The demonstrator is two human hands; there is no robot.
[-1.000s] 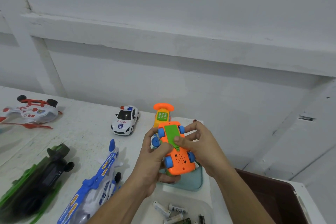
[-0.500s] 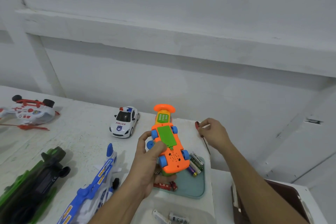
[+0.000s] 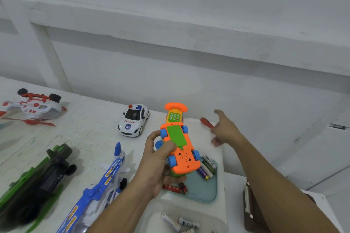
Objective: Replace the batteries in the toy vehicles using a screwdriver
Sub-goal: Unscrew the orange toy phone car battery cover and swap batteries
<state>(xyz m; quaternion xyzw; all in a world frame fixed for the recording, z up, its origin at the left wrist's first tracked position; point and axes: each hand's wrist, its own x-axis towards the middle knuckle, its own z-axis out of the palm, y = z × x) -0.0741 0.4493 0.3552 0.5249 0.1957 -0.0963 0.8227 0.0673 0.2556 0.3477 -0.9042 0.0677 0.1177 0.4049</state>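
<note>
At the right end of the table [image 3: 91, 134], over the teal tray [image 3: 208, 193], the left hand [image 3: 159, 161] holds the orange toy phone car [image 3: 181, 149] belly-up. Its fingers are wrapped underneath and the thumb is pressed on the green battery cover [image 3: 176, 135]. Out by the far edge, the right hand [image 3: 225, 130] is a blur against the red screwdriver handle [image 3: 206, 122], thumb stuck out. Gripping it or not, I can't tell. AA batteries [image 3: 208, 166] lie on the tray just beside the car. A toy police car [image 3: 133, 120] sits parked off to the left.
</note>
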